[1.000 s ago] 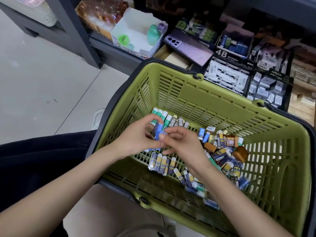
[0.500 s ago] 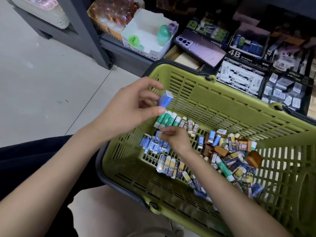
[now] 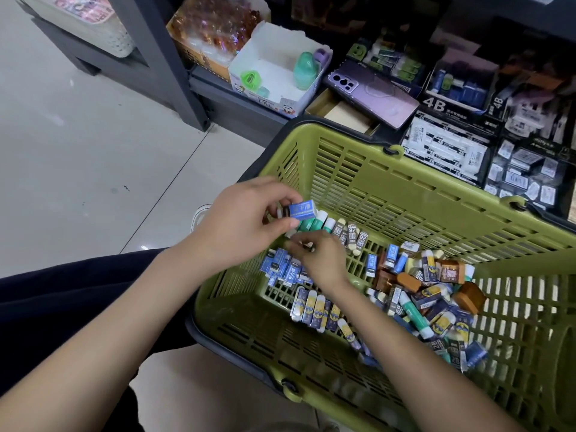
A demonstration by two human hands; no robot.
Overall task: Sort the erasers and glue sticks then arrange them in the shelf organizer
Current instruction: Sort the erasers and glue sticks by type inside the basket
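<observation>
Sorting is well under way inside the green basket [image 3: 405, 188]: on its floor sit a row of green glue sticks [image 3: 314, 221] at twelve o'clock from the hands, a cluster of blue erasers [image 3: 282, 268] at about nine, and a neat line of blue-and-yellow erasers [image 3: 314, 308] at six. Still to go is the mixed heap [image 3: 436, 294] at three o'clock, brown, blue and green pieces all jumbled, and nothing sorted looks to have reached the shelf boxes [image 3: 448, 148] up at one o'clock yet. The left hand [image 3: 240, 226] pinches a blue eraser [image 3: 301, 210] between thumb and fingers, with a dark-capped piece tucked behind it. The right hand [image 3: 321, 260] is down at the basket floor, fingertips closed near the blue cluster; whether it actually grips something there I cannot tell, the fingers hide it. Against half a second ago, the left hand has dropped from above the basket rim to just over the glue stick row, the eraser turned flatter, while the right hand stays at the same spot by the blue pile.
</observation>
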